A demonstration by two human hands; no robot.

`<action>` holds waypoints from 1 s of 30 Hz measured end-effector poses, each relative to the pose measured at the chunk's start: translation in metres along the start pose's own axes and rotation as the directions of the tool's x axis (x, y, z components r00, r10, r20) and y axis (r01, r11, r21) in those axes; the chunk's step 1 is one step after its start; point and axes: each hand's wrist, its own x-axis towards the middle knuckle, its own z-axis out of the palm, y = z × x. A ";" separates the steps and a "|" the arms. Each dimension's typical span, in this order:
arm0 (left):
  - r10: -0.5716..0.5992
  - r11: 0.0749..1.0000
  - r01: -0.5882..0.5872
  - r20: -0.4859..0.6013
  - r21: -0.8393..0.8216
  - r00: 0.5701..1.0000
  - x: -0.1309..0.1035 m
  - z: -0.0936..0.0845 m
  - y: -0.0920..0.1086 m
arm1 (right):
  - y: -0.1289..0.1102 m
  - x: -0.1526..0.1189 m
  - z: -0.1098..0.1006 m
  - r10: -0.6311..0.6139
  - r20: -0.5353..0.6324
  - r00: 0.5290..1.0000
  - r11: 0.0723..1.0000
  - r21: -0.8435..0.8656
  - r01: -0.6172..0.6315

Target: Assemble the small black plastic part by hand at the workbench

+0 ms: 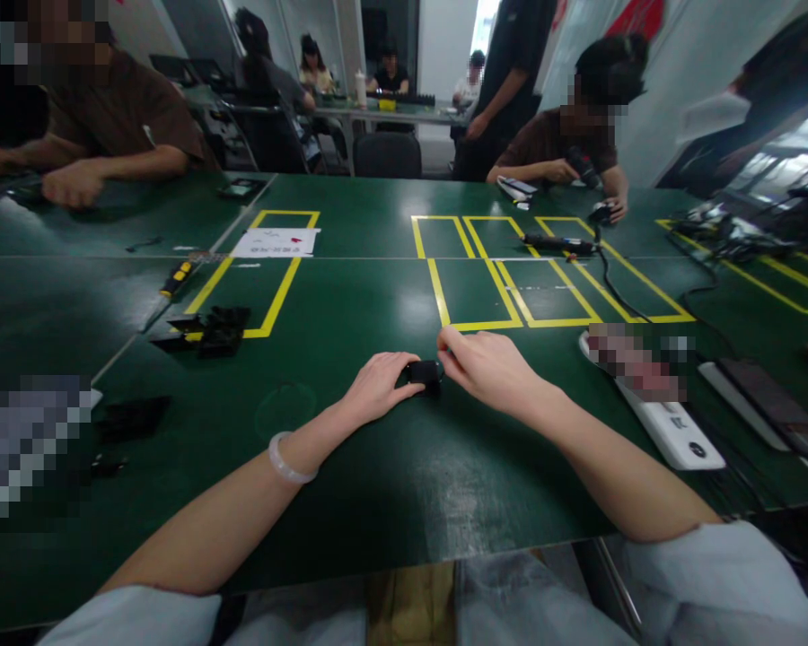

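Note:
A small black block-shaped part (424,373) is at the middle of the green table. My left hand (380,384) grips its left side between thumb and fingers. On the part's right side is my right hand (481,363), its fingers pinched together at the edge; what they hold, if anything, is too small to make out. Several black pieces (222,332) lie in a pile to the left, near a yellow tape outline.
The green table (350,484) carries a yellow-black screwdriver (176,279), a white paper label (277,242), a black cylindrical tool (558,244) with a cable, and a white device (673,435) at right. People sit across the table at left and right.

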 end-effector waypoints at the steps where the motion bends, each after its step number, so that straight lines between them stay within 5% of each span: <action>1: 0.001 1.000 -0.001 -0.001 0.000 1.000 0.000 0.000 0.000 | 0.000 0.001 0.000 0.021 0.005 1.000 0.999 -0.025 -0.021; 11: 0.005 1.000 -0.005 -0.004 -0.008 1.000 0.000 -0.001 0.000 | 0.003 0.003 0.003 0.031 -0.013 0.999 0.998 0.053 -0.031; 18: 0.011 1.000 -0.011 -0.005 0.008 1.000 0.001 -0.001 0.000 | 0.003 0.004 0.003 0.077 0.019 0.997 0.995 -0.065 -0.076; 24: 0.007 1.000 -0.007 -0.008 0.005 1.000 0.001 -0.002 0.002 | 0.006 0.000 0.002 -0.025 -0.030 0.999 0.999 0.033 0.026; 30: 0.014 1.000 -0.014 -0.004 0.008 1.000 0.001 -0.002 0.003 | 0.003 0.002 0.002 0.038 0.007 0.999 0.994 -0.100 -0.037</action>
